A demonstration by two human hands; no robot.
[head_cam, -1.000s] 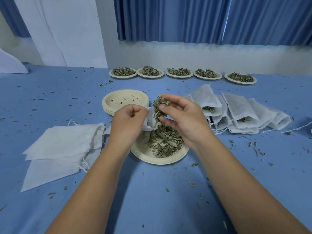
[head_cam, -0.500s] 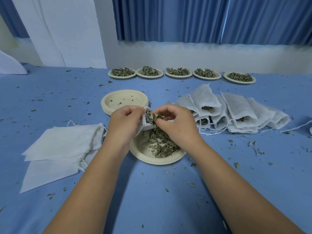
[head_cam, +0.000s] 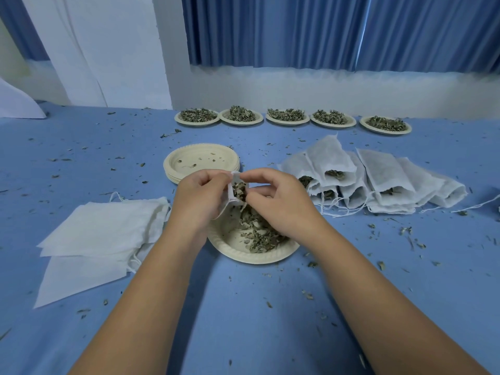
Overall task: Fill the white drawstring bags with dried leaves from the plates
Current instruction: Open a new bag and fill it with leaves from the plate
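Observation:
Over a paper plate (head_cam: 230, 246) holding dried leaves (head_cam: 259, 234), my left hand (head_cam: 201, 201) grips a small white drawstring bag (head_cam: 233, 190) by its mouth. Leaves show inside the bag's opening. My right hand (head_cam: 278, 204) pinches the other side of the bag's rim, fingers pressed at the leaves in the mouth. Most of the bag's body is hidden behind my left hand.
A flat stack of white bags (head_cam: 102, 234) lies left. Several filled bags (head_cam: 378, 182) lie right with strings trailing. A stack of bare plates (head_cam: 201, 162) sits behind my hands. Several plates of leaves (head_cam: 286, 116) line the far edge. Leaf crumbs litter the blue cloth.
My right hand came down from above the plate with a pinch of leaves and pushed it into the bag's mouth. The left hand kept holding the bag.

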